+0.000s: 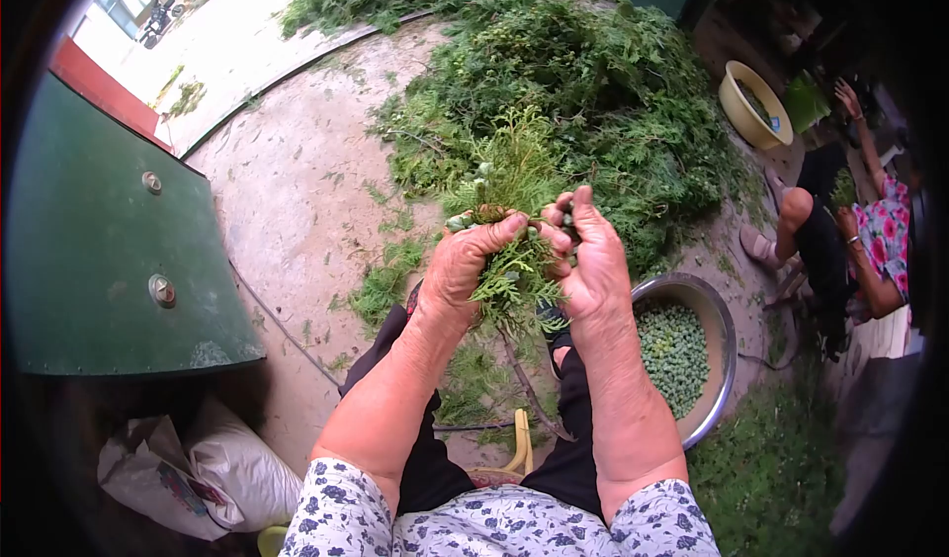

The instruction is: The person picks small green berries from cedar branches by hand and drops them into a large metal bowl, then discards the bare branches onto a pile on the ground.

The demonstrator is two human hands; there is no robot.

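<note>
My left hand (463, 262) is closed round a leafy conifer sprig (519, 278), thumb on top. Its flat green fronds rise above the fingers, and a bare brown stem (524, 374) hangs down between my legs. Small pale-green cones (460, 222) show on the sprig by my left knuckles. My right hand (593, 260) is beside the sprig with its fingers curled and thumb raised. A few small green cones sit in those curled fingers. Below my right forearm stands a metal basin (730, 344) holding many green cones (674, 359).
A big heap of cut conifer branches (583, 92) lies ahead. At right sits another person (875, 231) near a yellow basin (741, 127). A green metal door (129, 251) is at left, with white sacks (232, 458) below it. Loose clippings (390, 280) litter the floor.
</note>
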